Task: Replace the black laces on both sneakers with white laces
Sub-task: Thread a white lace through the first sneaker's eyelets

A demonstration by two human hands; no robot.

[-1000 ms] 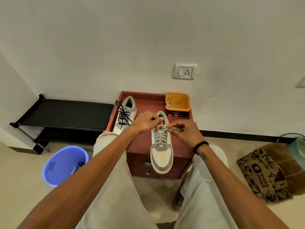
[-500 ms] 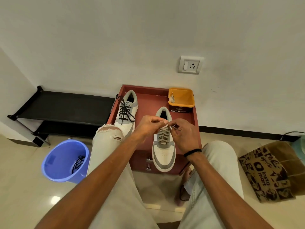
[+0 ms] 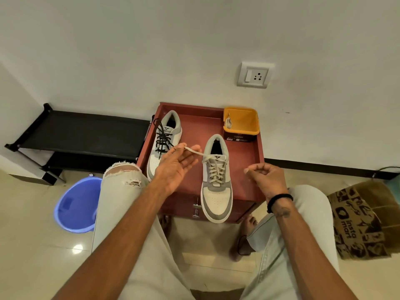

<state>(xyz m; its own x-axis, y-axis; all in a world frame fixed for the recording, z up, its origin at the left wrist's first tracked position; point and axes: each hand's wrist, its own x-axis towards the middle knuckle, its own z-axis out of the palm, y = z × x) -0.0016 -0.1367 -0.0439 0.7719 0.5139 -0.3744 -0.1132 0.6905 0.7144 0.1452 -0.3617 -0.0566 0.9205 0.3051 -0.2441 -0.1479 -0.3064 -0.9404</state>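
Two grey-and-white sneakers stand on a red cabinet top [image 3: 242, 152]. The right sneaker [image 3: 217, 200] is laced with a white lace [image 3: 216, 169]. One end of that lace runs taut up and left to the fingertips of my left hand [image 3: 176, 164], which is palm up and pinches it. To the right of this shoe is my right hand [image 3: 267, 179], fingers curled, with no lace visible in it. The left sneaker [image 3: 154, 161] still carries a black lace [image 3: 162, 140], partly behind my left hand.
An orange tub [image 3: 244, 124] with another white lace [image 3: 228, 122] in it sits at the cabinet's back right. A blue bucket [image 3: 74, 207] stands on the floor at left, in front of a black rack [image 3: 82, 133]. A printed paper bag [image 3: 363, 219] is at right. My knees flank the cabinet.
My hands have moved apart from the right sneaker's tongue. The left hand has drawn a lace end out to the left, and the right hand has pulled away to the right.
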